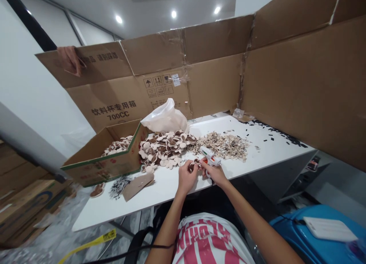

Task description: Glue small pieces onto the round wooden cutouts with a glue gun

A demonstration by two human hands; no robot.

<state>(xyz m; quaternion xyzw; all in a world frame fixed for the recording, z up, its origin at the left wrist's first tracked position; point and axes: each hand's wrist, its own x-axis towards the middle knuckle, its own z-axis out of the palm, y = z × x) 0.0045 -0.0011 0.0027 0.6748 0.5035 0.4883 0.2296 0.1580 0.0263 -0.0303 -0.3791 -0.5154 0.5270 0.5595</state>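
Note:
Near the front edge of the white table, my left hand (187, 177) pinches a small brown-and-cream piece (195, 165). My right hand (214, 173) is closed around a white glue gun (211, 156), whose orange-tipped end points toward that piece. The fingertips of both hands are nearly together, and the fine detail between them is too small to make out. Just beyond lie a heap of cream and brown felt-like pieces (164, 148) and, right of it, a pile of thin pale strips (225, 145).
An open cardboard box (100, 168) with more pieces stands left. Dark slivers (117, 187) and brown card (137, 186) lie before it. Black bits (281, 134) are scattered at the right. Tall cardboard (214, 81) walls the table's back; another person's hand (70, 60) rests on its top left.

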